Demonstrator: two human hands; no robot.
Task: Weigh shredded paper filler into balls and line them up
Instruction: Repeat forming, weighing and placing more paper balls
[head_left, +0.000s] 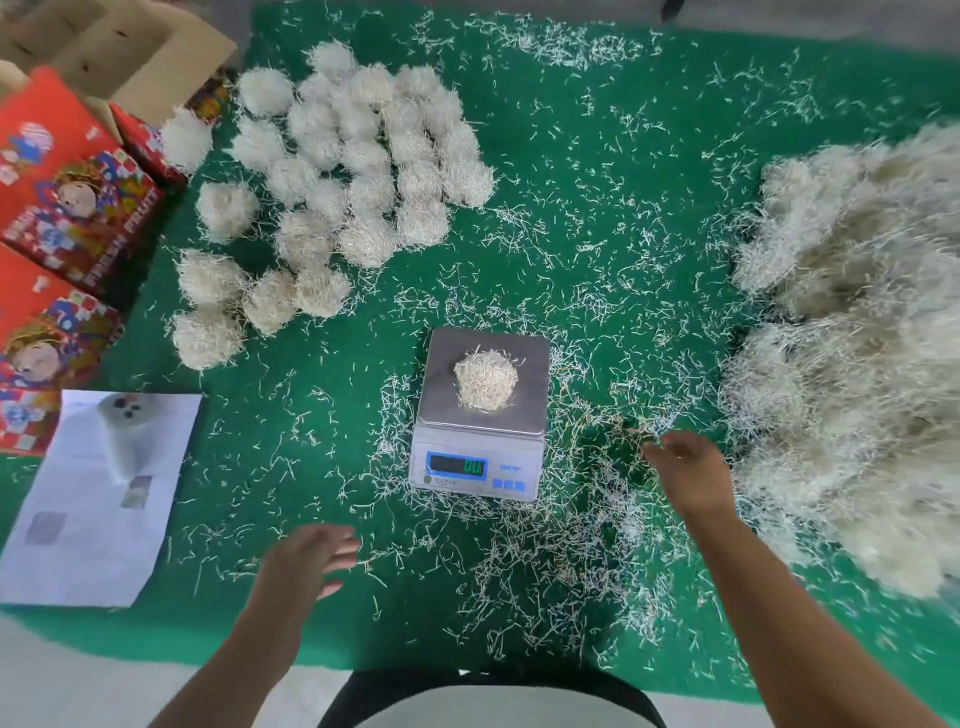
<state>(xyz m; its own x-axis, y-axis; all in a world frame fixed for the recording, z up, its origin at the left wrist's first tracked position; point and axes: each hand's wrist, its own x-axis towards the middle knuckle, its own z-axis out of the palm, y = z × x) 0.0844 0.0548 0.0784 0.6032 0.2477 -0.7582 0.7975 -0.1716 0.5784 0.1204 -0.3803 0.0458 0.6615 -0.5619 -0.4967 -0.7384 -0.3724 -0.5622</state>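
Note:
A small ball of shredded paper (485, 382) sits on the steel plate of a digital scale (530, 410) at the table's middle. The scale's lit display (457, 465) faces me. Several finished balls (358, 156) lie in rows at the back left. A big heap of loose shredded paper (852, 338) fills the right side. My right hand (685, 475) hovers right of the scale, fingers relaxed, with a few thin strands at its fingertips. My left hand (311, 558) hovers low at the front left of the scale, fingers spread, holding nothing.
A green mat (597, 182) strewn with loose strands covers the table. Red printed boxes (67, 192) and an open cardboard box (135, 57) stand at the far left. A white printed sheet (98, 499) lies at the front left.

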